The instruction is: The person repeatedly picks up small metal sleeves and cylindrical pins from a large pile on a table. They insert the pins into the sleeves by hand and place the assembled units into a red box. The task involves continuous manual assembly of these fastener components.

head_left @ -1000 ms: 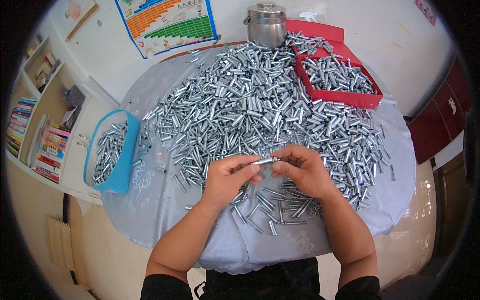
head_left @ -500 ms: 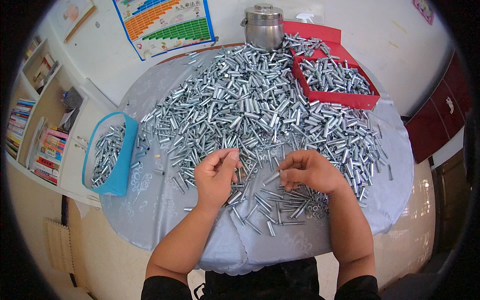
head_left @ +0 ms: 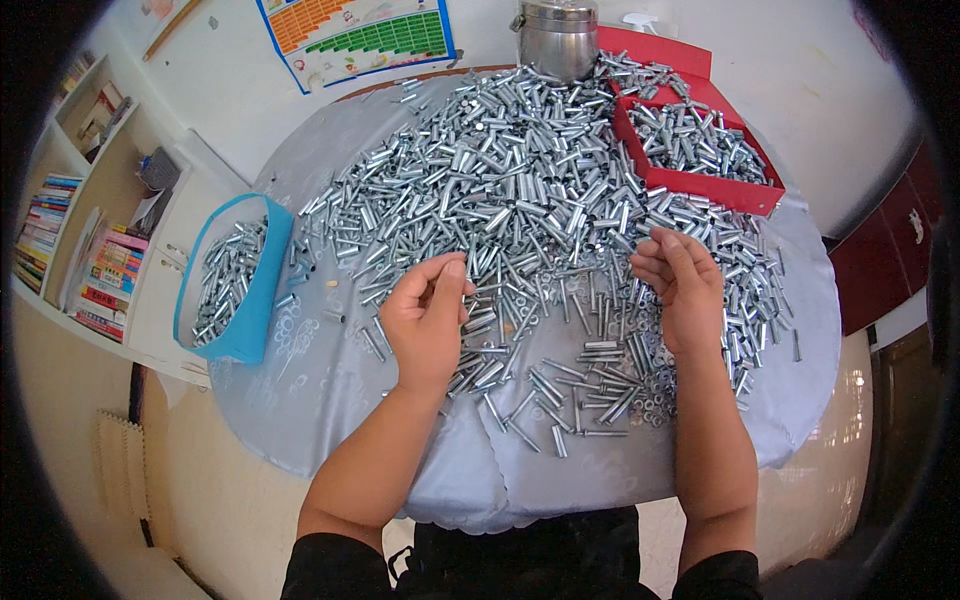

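My left hand [head_left: 428, 320] is raised over the near side of a heap of metal sleeves and bolts [head_left: 500, 185]. Its thumb and fingers pinch together, and whatever is between them is hidden. Farther right, my right hand [head_left: 685, 290] hovers at the heap's right part with bent fingers near some shiny sleeves. No part shows clearly in its grasp. Between my forearms lies a loose group of long bolts [head_left: 555, 395]. Small washers or nuts [head_left: 655, 385] lie scattered beside my right wrist.
A blue fabric bin [head_left: 243, 345] with metal parts stands at the left edge. At the back right is an open red box [head_left: 708, 188] holding sleeves, next to a steel pot [head_left: 558, 45]. A grey cloth [head_left: 330, 420] covers the round table; bookshelves [head_left: 100, 220] stand to the left.
My right hand has moved away from me and to the right, toward the heap; the sleeve seen in its fingers no longer shows. My left hand stays pinched. The whole view has shifted slightly.
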`<move>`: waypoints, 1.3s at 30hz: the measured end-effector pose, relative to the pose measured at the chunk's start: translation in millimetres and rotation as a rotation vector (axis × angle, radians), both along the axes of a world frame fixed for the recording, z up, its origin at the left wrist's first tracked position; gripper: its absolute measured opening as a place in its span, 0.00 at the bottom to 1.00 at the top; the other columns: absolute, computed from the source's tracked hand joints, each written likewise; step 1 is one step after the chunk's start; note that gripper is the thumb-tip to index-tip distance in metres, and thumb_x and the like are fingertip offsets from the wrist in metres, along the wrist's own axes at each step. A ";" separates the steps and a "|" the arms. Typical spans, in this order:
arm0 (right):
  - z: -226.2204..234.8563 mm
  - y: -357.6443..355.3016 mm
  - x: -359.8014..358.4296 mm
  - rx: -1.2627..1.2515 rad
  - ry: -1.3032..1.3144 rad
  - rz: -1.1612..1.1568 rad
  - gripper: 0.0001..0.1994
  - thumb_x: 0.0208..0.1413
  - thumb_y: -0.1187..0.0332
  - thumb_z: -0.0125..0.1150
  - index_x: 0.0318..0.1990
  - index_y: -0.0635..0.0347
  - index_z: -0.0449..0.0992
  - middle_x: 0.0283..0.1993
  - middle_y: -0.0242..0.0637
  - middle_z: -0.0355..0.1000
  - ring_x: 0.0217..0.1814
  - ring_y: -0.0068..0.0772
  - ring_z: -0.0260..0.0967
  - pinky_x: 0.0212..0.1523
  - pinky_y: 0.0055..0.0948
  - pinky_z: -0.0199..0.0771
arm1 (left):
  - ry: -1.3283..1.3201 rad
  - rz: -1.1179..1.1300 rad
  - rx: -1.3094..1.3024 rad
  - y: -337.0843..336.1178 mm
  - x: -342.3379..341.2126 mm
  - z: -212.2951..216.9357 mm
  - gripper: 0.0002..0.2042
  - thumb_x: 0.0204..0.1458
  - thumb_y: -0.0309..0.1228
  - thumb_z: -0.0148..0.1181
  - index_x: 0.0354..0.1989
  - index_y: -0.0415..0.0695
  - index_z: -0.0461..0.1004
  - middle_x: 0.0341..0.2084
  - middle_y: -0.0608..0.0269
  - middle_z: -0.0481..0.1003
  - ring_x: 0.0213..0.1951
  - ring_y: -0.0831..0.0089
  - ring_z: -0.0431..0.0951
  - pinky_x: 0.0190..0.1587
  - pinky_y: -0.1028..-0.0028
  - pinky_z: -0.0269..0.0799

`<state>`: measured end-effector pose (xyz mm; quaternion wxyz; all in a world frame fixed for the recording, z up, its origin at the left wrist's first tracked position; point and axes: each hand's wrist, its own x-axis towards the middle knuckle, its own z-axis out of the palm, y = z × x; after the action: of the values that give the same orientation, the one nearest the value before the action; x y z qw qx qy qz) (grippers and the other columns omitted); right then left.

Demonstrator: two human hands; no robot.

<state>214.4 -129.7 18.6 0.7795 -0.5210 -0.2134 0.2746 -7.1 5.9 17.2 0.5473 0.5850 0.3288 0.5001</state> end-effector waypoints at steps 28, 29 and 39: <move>-9.0 1.6 2.8 -0.234 -0.700 -0.296 0.07 0.56 0.70 0.58 0.37 0.63 0.78 0.32 0.37 0.75 0.33 0.30 0.72 0.37 0.27 0.72 | 0.616 -0.311 0.560 -13.1 5.4 -19.0 0.09 0.50 0.25 0.59 0.40 0.40 0.77 0.30 0.57 0.72 0.30 0.64 0.75 0.34 0.72 0.70; -9.0 2.3 1.9 -0.290 -0.911 -0.359 0.06 0.55 0.71 0.59 0.37 0.62 0.79 0.34 0.38 0.75 0.35 0.33 0.73 0.39 0.30 0.72 | 0.585 -0.289 0.566 -12.0 5.3 -19.3 0.09 0.51 0.24 0.58 0.40 0.40 0.76 0.30 0.58 0.72 0.30 0.66 0.74 0.33 0.73 0.70; -25.5 13.0 -0.8 -0.644 -1.595 -0.252 0.10 0.48 0.68 0.63 0.39 0.55 0.80 0.50 0.38 0.71 0.60 0.46 0.61 0.64 0.51 0.52 | 0.338 -0.290 0.276 -13.2 6.6 -17.6 0.13 0.52 0.21 0.57 0.47 0.38 0.71 0.30 0.68 0.69 0.29 0.83 0.70 0.31 0.81 0.67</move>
<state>213.6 -116.7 -6.9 0.2365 -0.7729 -0.5487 -0.2138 -0.6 -7.3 -0.5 0.4656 0.7703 0.2569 0.3520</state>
